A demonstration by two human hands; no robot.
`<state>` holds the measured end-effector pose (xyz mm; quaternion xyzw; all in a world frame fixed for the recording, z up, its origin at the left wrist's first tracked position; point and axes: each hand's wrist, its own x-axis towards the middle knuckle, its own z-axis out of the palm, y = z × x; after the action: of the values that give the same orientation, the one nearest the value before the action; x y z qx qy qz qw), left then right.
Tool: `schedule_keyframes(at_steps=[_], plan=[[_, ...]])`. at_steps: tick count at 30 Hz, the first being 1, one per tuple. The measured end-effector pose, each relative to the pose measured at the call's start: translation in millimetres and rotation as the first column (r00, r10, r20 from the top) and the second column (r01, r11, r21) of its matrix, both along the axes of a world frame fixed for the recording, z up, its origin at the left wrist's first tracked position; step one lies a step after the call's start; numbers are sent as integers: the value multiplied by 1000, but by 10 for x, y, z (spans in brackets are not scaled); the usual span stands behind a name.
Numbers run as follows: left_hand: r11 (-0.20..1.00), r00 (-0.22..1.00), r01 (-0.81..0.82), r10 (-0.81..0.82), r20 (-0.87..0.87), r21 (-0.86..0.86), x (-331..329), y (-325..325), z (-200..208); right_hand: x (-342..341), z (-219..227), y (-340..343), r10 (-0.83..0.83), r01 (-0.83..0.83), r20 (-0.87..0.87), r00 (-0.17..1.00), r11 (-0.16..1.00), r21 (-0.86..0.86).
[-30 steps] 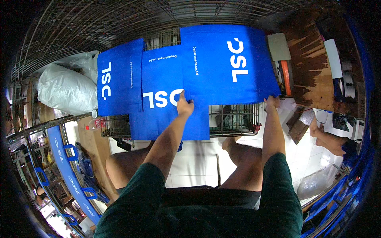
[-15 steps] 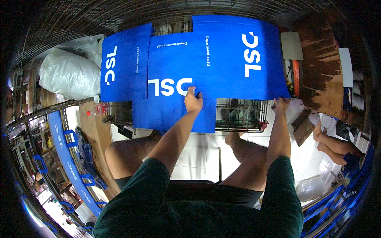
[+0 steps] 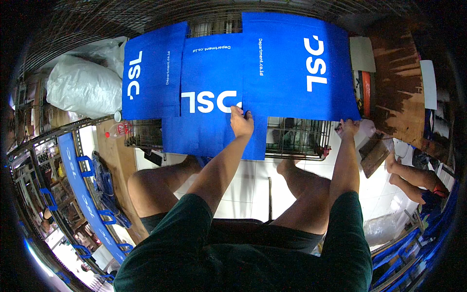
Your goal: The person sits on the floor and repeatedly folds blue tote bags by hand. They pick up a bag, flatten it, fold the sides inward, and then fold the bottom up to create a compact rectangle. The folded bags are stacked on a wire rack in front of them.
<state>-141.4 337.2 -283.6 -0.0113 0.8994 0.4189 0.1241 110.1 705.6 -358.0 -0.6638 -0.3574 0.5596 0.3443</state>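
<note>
Three blue fabric sheets with white lettering lie side by side and partly overlapping in front of me. My left hand (image 3: 242,121) is closed at the lower left corner of the large right sheet (image 3: 284,63), where it meets the middle sheet (image 3: 209,68). At the right sheet's lower right corner, my right hand (image 3: 348,128) pinches the edge. The left sheet (image 3: 151,97) lies flat, untouched. Below the middle sheet, a plain blue part (image 3: 214,141) hangs toward my knees; whether it belongs to that sheet I cannot tell.
A metal wire rack (image 3: 296,138) supports the sheets. To the left are a stuffed white plastic bag (image 3: 82,87) and a clear bottle with a red cap (image 3: 116,130). A worn wooden board (image 3: 399,92) stands on the right. Another person's legs (image 3: 413,180) show at far right.
Both hands have shifted slightly right, with the large right sheet moving right and a little away from me. The whole view has also moved slightly. The grips look the same.
</note>
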Motion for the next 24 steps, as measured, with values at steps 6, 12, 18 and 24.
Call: schedule_keyframes(at_steps=[6,12,18,24], plan=[[998,1000,23,-24,-8,-66,-19,6,70,-72,-38,8,-10,7,59,998,998,60],[993,992,68,-77,-100,-99,-65,13,62,267,-364,225,-33,24,-299,954,999,-36],[996,974,91,-86,-209,17,-149,-1,642,104,47,25,-16,24,506,863,1000,-8],[459,892,446,-160,-422,769,-1341,252,2931,256,1002,-17,-14,-7,78,997,966,257]])
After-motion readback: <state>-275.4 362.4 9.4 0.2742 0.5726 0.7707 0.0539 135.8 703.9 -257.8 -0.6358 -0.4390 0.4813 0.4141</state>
